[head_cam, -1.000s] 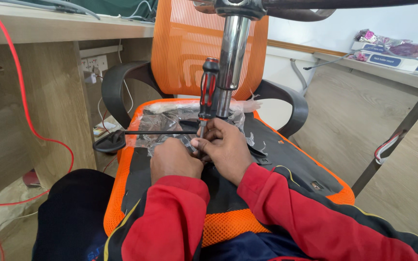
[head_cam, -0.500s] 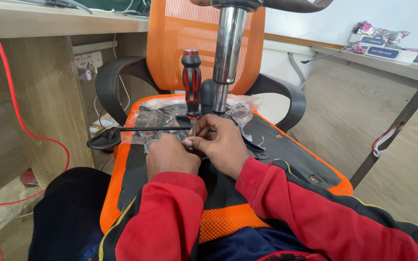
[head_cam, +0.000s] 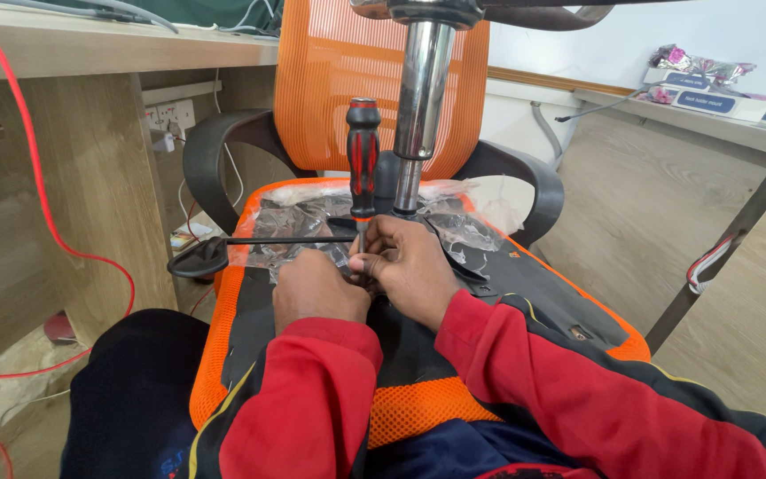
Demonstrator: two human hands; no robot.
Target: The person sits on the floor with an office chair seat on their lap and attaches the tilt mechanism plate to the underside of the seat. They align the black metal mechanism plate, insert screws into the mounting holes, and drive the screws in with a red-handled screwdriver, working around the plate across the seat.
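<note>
Orange mesh chair (head_cam: 374, 80) overturned between wooden desks, both hands at its underside.

Its black base plate lies under crinkled clear plastic wrap (head_cam: 299, 222), with the chrome gas cylinder (head_cam: 420, 98) rising behind and a red cable (head_cam: 33, 168) hanging at the left desk. A red-and-black screwdriver (head_cam: 363, 155) stands upright, its tip between the hands: the right hand (head_cam: 410, 266) pinches the shaft with narrow fingers, while the left hand (head_cam: 316, 288) is curled just beside, its grip hidden.

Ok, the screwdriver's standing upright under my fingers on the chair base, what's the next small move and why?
Probably lift one hand to the handle: the red and black screwdriver stands upright with its handle free, while the left hand and right hand both pinch low by its tip, beside the chrome column, so nothing can turn it yet.
</note>
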